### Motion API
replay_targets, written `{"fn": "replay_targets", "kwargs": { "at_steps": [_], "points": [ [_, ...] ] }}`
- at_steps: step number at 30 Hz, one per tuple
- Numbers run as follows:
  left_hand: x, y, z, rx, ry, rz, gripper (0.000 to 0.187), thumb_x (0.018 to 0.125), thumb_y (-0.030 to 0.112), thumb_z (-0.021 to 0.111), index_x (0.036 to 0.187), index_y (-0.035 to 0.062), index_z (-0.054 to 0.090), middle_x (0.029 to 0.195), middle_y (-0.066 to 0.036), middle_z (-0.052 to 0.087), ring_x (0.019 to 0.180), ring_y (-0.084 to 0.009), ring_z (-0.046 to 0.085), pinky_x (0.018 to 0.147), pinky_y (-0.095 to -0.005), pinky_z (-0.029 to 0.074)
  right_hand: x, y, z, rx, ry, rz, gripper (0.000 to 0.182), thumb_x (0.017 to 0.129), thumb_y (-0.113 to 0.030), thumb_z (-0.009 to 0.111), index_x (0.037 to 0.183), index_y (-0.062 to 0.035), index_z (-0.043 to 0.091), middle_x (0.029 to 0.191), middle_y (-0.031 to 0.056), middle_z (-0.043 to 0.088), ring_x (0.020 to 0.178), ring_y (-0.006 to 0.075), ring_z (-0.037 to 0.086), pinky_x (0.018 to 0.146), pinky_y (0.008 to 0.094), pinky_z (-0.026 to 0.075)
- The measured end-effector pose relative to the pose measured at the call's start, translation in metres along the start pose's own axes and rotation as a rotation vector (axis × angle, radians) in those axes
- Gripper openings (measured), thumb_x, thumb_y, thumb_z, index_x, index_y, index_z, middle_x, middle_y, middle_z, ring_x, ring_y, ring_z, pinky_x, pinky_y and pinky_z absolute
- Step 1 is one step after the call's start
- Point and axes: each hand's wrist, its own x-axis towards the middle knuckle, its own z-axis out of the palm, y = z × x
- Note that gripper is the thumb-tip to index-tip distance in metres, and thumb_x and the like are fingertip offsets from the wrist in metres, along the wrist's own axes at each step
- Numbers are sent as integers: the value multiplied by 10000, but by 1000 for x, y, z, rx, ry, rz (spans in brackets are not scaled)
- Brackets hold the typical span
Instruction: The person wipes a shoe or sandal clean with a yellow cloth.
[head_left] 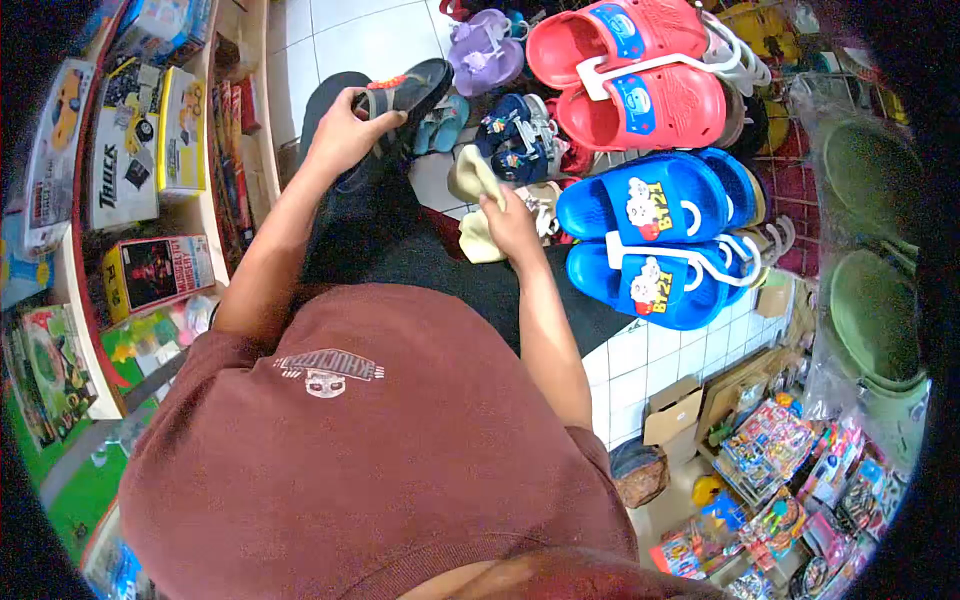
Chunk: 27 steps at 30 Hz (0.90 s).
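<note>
My left hand (pixel 352 132) is closed around the side of a dark sandal (pixel 418 92) with an orange patch on its top. Thumb and fingers grip it near a grey strap. Lower and to the right, my right hand (pixel 512 228) pinches a pale yellow cloth (pixel 478 178), which looks soft and folded, with one part above the fingers and another hanging below. The cloth and the sandal are apart. Just beyond the cloth hang dark blue children's sandals (pixel 515 140), and small teal sandals (pixel 442 125) lie between the two hands.
Red clogs (pixel 640 75) and blue slides (pixel 650 235) hang on white hangers at the right, close to my right hand. Purple clogs (pixel 487 50) are at the top. A wooden shelf (pixel 245 90) with boxed toys stands left. Packaged toys (pixel 770 440) fill the lower right.
</note>
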Motion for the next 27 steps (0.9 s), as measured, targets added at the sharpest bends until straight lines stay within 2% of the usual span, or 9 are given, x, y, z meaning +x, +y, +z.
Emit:
{"fn": "replay_targets", "kwargs": {
  "at_steps": [5,9,11,13,15,18,19,21,27],
  "points": [
    [26,3,11,38,156,101,815,659,495,780,1219,-34,516,1050,-175,636,950,-258,628,860,-341,482,0,3,-2,25,-65,-6,442,853,-264,602,1188,23,573,1059,251,644,1035,361,618,888,403,459],
    [105,-26,25,-241,177,52,846,641,439,825,1215,-71,470,1067,-210,622,965,-281,628,854,-355,491,17,43,9,-85,-20,45,449,856,-269,607,1195,23,573,1122,240,624,1079,354,594,915,392,443],
    [138,-21,22,-293,277,-35,871,632,407,841,1226,-81,432,1069,-235,616,963,-286,631,855,-353,494,12,36,8,-3,17,-50,389,868,-233,602,1161,22,587,1067,218,637,1031,338,605,902,376,446],
    [200,-54,43,-98,396,-180,959,621,417,843,1281,-74,350,1192,-297,536,1089,-376,572,910,-412,481,12,33,10,152,-11,107,350,889,-245,605,1136,2,604,1028,194,645,981,291,615,885,353,450],
    [232,-79,64,-47,288,-360,996,617,417,841,1303,-70,306,1281,-317,452,1151,-425,520,960,-438,460,14,19,12,127,7,185,401,910,-326,590,1153,-8,597,1057,199,645,1004,296,616,892,362,448],
    [248,-110,90,72,105,-408,1095,612,399,846,1370,-73,214,1345,-319,384,1185,-424,498,997,-427,444,18,-1,23,-211,60,131,514,918,-440,549,1133,27,574,1065,229,642,1021,327,618,895,392,449],
    [253,-115,96,121,47,-455,1129,609,387,850,1394,-74,182,1361,-319,369,1198,-420,490,1005,-423,439,20,-25,21,-194,-19,188,497,908,-432,567,1100,26,582,1039,238,642,998,343,621,877,398,457],
    [260,-115,103,94,13,-630,1230,597,357,859,1439,-60,65,1406,-315,311,1265,-420,427,1051,-430,399,29,-6,31,-215,-24,215,487,899,-431,580,1093,16,588,1018,237,643,980,354,622,858,401,463],
    [305,-120,112,-25,96,-584,1272,565,357,888,1430,-25,36,1428,-336,223,1272,-486,379,1036,-498,394,63,15,42,-263,-104,403,684,882,-502,568,1231,84,519,1203,307,559,1152,392,542,986,419,410]
  ]
}}
